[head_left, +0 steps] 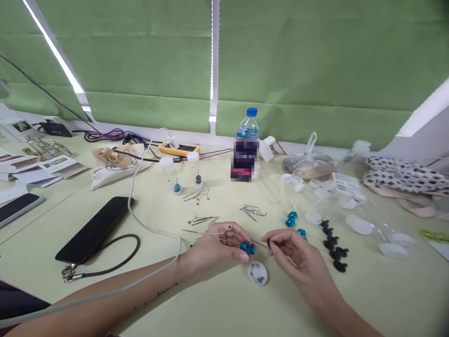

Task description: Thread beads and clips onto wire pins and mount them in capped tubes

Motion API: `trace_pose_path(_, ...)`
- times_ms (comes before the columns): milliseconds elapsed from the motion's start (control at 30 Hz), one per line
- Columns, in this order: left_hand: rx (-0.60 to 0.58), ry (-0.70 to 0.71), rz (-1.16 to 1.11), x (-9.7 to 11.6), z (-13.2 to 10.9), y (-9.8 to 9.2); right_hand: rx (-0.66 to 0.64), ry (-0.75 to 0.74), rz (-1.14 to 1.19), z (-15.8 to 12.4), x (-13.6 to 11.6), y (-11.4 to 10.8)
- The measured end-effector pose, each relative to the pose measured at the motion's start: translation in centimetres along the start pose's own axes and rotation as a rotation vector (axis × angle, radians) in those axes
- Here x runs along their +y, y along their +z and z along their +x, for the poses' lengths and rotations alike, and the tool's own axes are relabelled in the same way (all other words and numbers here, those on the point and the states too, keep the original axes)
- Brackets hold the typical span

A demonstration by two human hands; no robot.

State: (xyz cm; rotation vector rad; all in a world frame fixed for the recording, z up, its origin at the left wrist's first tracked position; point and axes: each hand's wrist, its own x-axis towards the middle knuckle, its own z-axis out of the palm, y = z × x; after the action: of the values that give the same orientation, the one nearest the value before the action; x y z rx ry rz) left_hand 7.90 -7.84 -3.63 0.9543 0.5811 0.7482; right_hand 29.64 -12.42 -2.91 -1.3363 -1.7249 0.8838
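My left hand (pixel 228 241) is closed around a shiny blue part (pixel 247 248), pinched between thumb and fingers. Thin white-tipped rods (pixel 224 230) lie across the same palm. Just to the right, my right hand (pixel 296 257) pinches a small black part (pixel 271 243). A thin metal rod (pixel 258 243) spans the gap between the two hands; which hand carries it is unclear. Below them lies a round white lid (pixel 253 279) with several tiny dark pieces in it. More blue parts (pixel 291 219) and a row of black curved parts (pixel 330 242) sit right of my right hand.
Bent metal rods (pixel 250 212) lie beyond my hands. Two capped clear tubes (pixel 195 171) stand behind. A white cable (pixel 154 229) crosses over my left forearm. A phone (pixel 96 229) lies left, a drink bottle (pixel 248 126) at the back, white caps (pixel 358 224) at right.
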Motion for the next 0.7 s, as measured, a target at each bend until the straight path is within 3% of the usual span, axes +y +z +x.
trace_pose_path(133, 0.046, -0.040, -0.018, 0.2, 0.1, 0.0, 0.002, 0.028, 0.069, -0.1, 0.5, 1.2)
trace_pose_path(400, 0.090, -0.035, -0.102, 0.0, 0.1, 0.1, 0.128, 0.110, 0.275, 0.4, 0.9, 1.3)
trace_pose_path(700, 0.064, -0.081, -0.188, -0.2, 0.1, 0.2, 0.070, -0.151, 0.123, 0.1, 1.1, 1.3)
